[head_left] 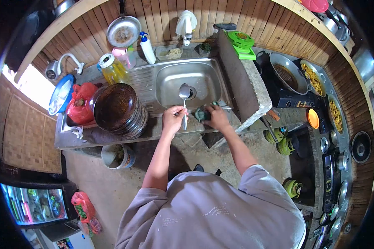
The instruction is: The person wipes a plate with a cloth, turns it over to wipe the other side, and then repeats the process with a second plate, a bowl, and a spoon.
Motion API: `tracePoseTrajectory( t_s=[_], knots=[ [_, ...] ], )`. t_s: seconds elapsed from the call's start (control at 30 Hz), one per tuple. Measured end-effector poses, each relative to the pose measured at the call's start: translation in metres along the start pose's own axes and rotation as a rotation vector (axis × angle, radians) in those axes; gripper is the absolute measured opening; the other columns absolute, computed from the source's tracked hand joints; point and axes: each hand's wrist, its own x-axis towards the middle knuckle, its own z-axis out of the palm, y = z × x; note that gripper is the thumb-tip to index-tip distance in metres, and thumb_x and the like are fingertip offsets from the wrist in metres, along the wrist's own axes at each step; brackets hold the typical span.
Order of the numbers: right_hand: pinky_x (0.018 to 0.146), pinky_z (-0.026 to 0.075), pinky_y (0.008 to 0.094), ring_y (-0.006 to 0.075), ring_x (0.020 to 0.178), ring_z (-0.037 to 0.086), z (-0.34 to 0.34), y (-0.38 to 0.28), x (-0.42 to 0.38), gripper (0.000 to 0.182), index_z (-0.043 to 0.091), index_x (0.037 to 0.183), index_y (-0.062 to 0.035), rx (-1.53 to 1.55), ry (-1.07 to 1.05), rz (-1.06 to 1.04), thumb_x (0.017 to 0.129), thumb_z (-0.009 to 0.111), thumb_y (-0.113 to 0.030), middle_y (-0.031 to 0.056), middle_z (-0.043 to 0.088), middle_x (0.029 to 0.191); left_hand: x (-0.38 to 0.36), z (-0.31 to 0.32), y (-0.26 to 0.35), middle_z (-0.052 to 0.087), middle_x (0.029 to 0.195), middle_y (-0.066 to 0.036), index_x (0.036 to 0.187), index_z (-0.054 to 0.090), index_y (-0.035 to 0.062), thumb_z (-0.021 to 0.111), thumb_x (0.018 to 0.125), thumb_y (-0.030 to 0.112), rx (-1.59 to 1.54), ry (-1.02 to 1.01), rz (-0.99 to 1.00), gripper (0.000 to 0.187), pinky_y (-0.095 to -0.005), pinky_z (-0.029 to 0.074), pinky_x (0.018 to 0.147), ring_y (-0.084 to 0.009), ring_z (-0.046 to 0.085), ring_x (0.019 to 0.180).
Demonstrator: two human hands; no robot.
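My left hand is closed around the handle of a metal spoon, its bowl pointing up over the near part of the sink. To the right, my right hand grips a dark green scrubbing pad at the sink's front edge. Spoon and pad are apart. Beyond both hands lies the steel sink, its drain partly covered by the spoon. A faucet with a white cloth on it rises behind the basin.
A tall stack of dark bowls stands left of the sink, beside a red plastic bag. A white pump bottle is behind. A concrete divider separates the sink from a wok. A bucket sits below.
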Motion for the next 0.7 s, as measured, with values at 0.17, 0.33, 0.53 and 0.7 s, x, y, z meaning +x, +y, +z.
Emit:
tracePoseTrajectory(
  t_s=[0.17,0.33,0.53,0.7],
  knots=[
    [0.111,0.042,0.0537,0.0361,0.138,0.048,0.001,-0.006,-0.012,0.086,0.050,0.149,-0.0240,0.003,-0.095,0.048,0.073,0.088,-0.042,0.0127,0.046,0.153,-0.003,0.005,-0.003,0.074,0.091,-0.010,0.108,0.071,-0.0044,0.068,0.098,0.008,0.014,0.018,-0.039,0.016,-0.0291,0.056,0.071,-0.0144,0.070,0.076],
    [0.111,0.042,0.0542,0.0364,0.137,0.049,-0.004,-0.003,-0.015,0.081,0.052,0.147,-0.0251,-0.005,-0.069,0.046,0.075,0.087,-0.040,0.0134,0.047,0.152,-0.004,0.010,-0.007,0.075,0.092,-0.010,0.108,0.071,-0.0049,0.068,0.098,0.007,0.065,0.006,-0.002,0.016,-0.0291,0.056,0.073,-0.0143,0.069,0.078],
    [0.103,0.051,0.0458,0.0359,0.121,0.061,-0.003,0.009,-0.016,0.059,0.068,0.128,-0.0178,0.052,0.034,0.020,0.071,0.082,-0.019,0.0126,0.063,0.132,-0.004,0.018,-0.010,0.075,0.092,-0.010,0.108,0.071,-0.0057,0.068,0.098,0.005,0.096,0.018,0.018,0.016,-0.0286,0.055,0.076,-0.0138,0.069,0.081],
    [0.103,0.051,0.0458,0.0345,0.120,0.063,-0.010,0.026,-0.021,0.055,0.069,0.127,-0.0184,-0.019,0.057,0.106,0.074,0.081,-0.020,0.0107,0.066,0.129,-0.005,0.026,-0.012,0.075,0.092,-0.010,0.108,0.071,-0.0057,0.068,0.098,0.006,0.094,0.039,0.017,0.016,-0.0280,0.054,0.077,-0.0137,0.069,0.082]
  ],
)
